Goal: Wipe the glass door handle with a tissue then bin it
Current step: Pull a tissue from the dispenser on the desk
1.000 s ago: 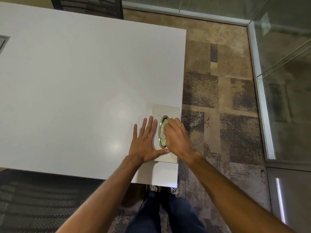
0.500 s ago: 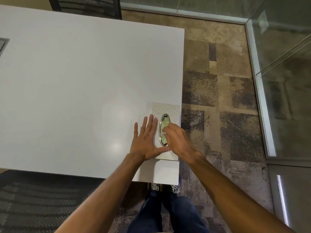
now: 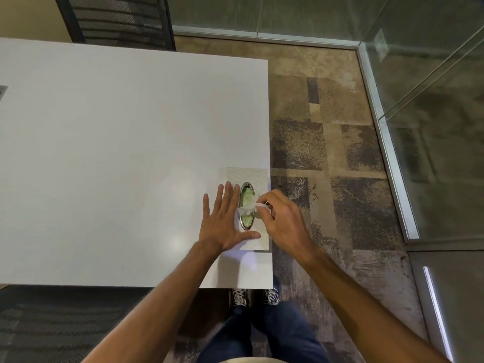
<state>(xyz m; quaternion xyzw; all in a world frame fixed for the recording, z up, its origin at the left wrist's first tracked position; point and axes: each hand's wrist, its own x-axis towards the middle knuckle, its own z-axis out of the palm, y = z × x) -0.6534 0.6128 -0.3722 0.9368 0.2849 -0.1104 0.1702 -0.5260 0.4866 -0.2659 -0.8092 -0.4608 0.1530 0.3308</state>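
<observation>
A pale patterned tissue box (image 3: 255, 175) lies flat at the white table's right edge, with an oval metal-rimmed opening showing greenish tissue inside. My left hand (image 3: 225, 221) rests flat and spread on the box's left side and the table, thumb across the box's near end. My right hand (image 3: 284, 218) hovers over the box's right side, fingertips pinched on a white tissue (image 3: 248, 207) that stretches from the oval opening. No door handle or bin shows in view.
The white table (image 3: 117, 166) fills the left. A mesh chair (image 3: 117, 19) stands behind it, another at the lower left. Patterned carpet (image 3: 327, 142) lies to the right, bordered by glass walls (image 3: 432, 127) with metal frames. My legs and shoes are below the table edge.
My right hand has lifted off the box's opening and drawn right, pulling a white tissue out of it. My left hand has stayed flat on the box.
</observation>
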